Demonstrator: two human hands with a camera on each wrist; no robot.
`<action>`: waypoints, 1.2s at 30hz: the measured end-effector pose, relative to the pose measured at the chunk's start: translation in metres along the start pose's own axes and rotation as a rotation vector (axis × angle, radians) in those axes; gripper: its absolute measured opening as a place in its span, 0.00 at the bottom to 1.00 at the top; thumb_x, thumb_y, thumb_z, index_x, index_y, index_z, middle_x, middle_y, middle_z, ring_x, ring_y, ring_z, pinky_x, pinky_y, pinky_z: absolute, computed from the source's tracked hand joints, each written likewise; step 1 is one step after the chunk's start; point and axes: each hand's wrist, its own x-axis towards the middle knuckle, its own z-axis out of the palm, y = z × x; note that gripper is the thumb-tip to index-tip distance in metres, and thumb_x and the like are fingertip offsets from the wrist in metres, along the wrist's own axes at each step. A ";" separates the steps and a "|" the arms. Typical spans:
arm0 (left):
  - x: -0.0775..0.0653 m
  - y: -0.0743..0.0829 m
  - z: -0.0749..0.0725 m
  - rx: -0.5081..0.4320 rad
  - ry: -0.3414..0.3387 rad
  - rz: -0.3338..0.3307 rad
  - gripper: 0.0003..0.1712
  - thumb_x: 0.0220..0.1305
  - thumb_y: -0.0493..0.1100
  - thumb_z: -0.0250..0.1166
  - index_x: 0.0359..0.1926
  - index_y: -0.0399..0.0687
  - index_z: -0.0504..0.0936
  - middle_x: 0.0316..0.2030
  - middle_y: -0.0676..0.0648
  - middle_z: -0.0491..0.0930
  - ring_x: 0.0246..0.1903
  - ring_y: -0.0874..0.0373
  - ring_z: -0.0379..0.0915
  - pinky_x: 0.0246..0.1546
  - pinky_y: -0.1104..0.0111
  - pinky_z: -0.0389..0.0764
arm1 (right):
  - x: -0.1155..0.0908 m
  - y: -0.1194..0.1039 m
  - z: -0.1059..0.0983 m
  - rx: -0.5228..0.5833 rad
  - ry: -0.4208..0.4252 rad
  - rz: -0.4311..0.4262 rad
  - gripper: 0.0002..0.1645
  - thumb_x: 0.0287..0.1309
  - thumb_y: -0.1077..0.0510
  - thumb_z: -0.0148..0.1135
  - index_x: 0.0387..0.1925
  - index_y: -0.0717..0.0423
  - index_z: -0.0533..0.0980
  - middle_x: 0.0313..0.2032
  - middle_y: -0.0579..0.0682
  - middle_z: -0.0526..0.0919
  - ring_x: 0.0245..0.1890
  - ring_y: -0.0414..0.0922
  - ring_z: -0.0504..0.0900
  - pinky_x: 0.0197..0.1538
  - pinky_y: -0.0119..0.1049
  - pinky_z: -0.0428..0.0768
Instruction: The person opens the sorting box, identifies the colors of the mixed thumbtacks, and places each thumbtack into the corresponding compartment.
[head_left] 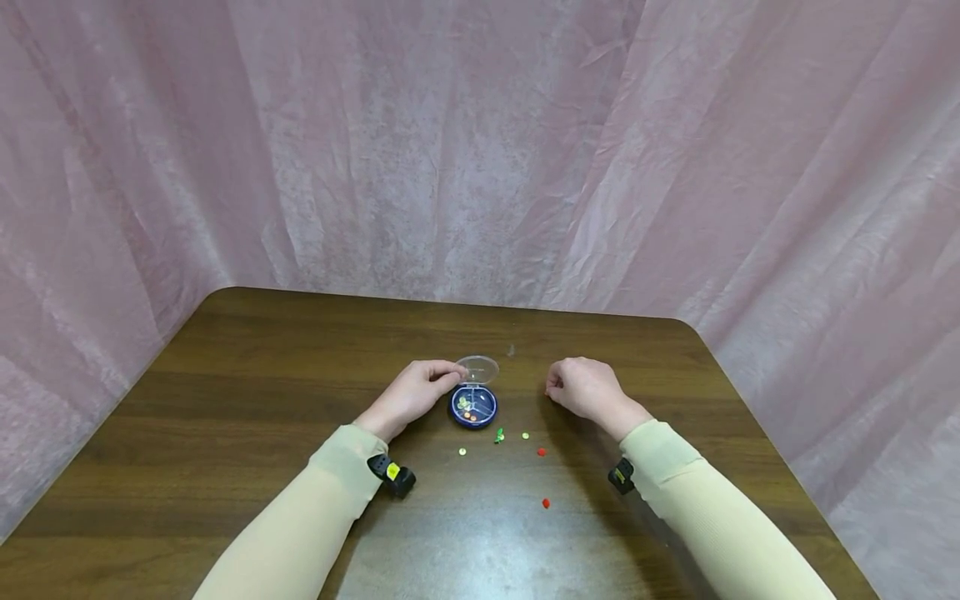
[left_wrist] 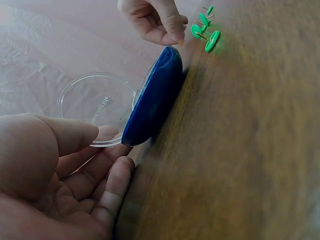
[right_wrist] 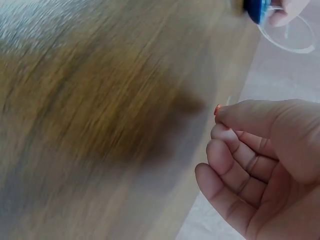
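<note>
A round blue case [head_left: 474, 426] stands on the table with its clear lid [left_wrist: 107, 82] raised. Several small green and orange pieces lie in its divided compartments. My left hand [head_left: 418, 390] is at the case's left side, its thumb and fingers pinching the lid's edge. To the right of the case, apart from it, my right hand [head_left: 588, 388] is held above the table. Between its thumb and index finger it pinches a small orange thumbtack [right_wrist: 217, 110], mostly hidden by the fingertips. Green thumbtacks [left_wrist: 212, 41] lie near the case.
On the brown wooden table [head_left: 225, 400], red thumbtacks [head_left: 546, 502] and single pale green ones [head_left: 526, 436] are scattered in front of the case. A pink curtain [head_left: 450, 150] hangs behind the table's far edge. Each wrist carries a black camera [head_left: 397, 478].
</note>
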 end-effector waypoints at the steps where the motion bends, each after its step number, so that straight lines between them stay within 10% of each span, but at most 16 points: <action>1: 0.000 0.000 0.000 0.000 0.000 -0.002 0.12 0.72 0.52 0.60 0.50 0.61 0.87 0.51 0.58 0.82 0.59 0.59 0.72 0.63 0.59 0.66 | 0.000 0.001 0.000 0.026 0.001 0.002 0.06 0.56 0.52 0.66 0.25 0.39 0.79 0.25 0.35 0.78 0.27 0.38 0.75 0.31 0.40 0.75; 15: 0.000 0.004 0.002 0.013 0.006 -0.001 0.13 0.72 0.52 0.60 0.50 0.62 0.87 0.51 0.59 0.82 0.59 0.59 0.73 0.63 0.60 0.67 | -0.005 0.005 -0.005 0.479 0.018 0.071 0.05 0.62 0.52 0.65 0.34 0.47 0.83 0.28 0.40 0.81 0.30 0.41 0.76 0.38 0.38 0.74; 25: 0.000 0.005 0.003 0.006 -0.010 -0.010 0.15 0.72 0.52 0.60 0.53 0.59 0.86 0.52 0.58 0.81 0.60 0.59 0.71 0.63 0.59 0.66 | -0.012 -0.012 -0.014 1.107 -0.040 0.105 0.19 0.61 0.50 0.68 0.44 0.61 0.81 0.34 0.60 0.80 0.35 0.54 0.79 0.48 0.53 0.79; 36: -0.001 0.006 0.001 0.004 0.000 -0.027 0.15 0.72 0.54 0.60 0.54 0.59 0.86 0.52 0.58 0.81 0.60 0.59 0.71 0.64 0.58 0.66 | -0.013 -0.034 -0.033 1.649 -0.098 -0.023 0.12 0.66 0.57 0.63 0.44 0.63 0.76 0.32 0.50 0.75 0.34 0.44 0.78 0.49 0.44 0.79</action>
